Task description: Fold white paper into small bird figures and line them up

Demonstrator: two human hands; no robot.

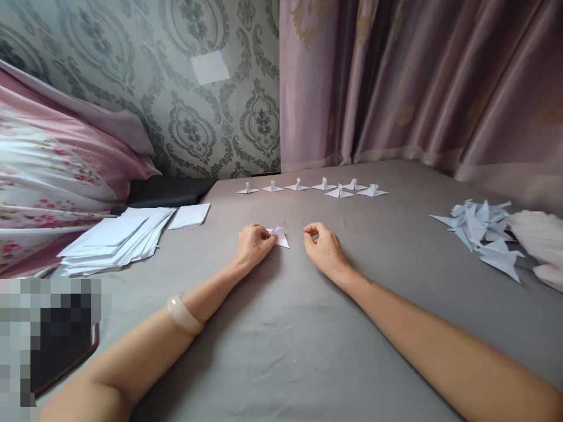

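A small folded white paper figure (278, 237) lies close to the grey cloth in the middle, with pointed corners. My left hand (256, 243), wearing a pale bangle (185, 315) on its wrist, pinches the figure's left side between thumb and fingers. That side is hidden by the fingertips. To the right of the figure and apart from it, my right hand (324, 249) has its fingers curled in toward the thumb. Nothing shows between them.
Several folded paper figures (325, 184) stand in a row at the back. A heap of folded paper figures (479, 223) lies right, beside a whitish soft object (537, 240). White paper sheets (118, 237) are stacked left, near a smaller paper pile (190, 215). A dark-screened device (65, 340) sits front left.
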